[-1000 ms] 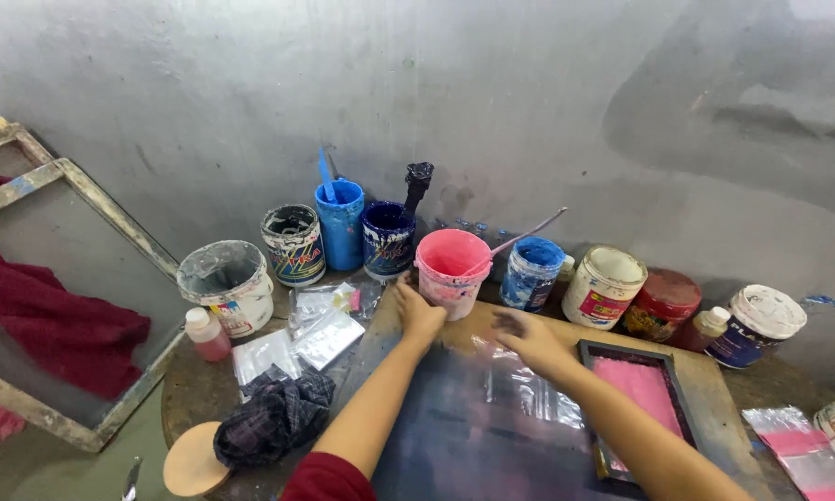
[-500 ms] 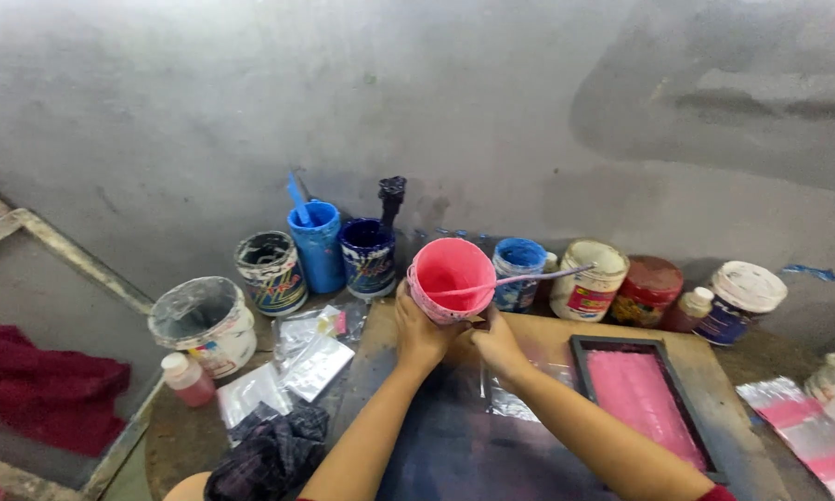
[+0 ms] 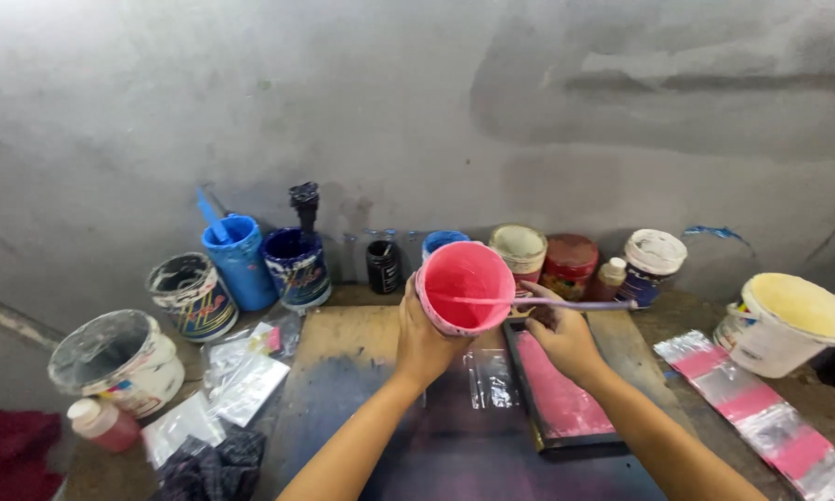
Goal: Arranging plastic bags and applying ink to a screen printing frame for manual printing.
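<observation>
L hand wrapped round pink plastic ink tub, lifted, tipped toward me, above desk's back edge. R hand pinching thin stir stick inside it. Pink-inked framed screen beside; no ink poured yet, I judge.

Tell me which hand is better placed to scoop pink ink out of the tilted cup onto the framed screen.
Probably the right hand: it grips the stick whose tip lies inside the pink cup, directly above the framed screen. The left hand is busy holding the cup tilted.
</observation>
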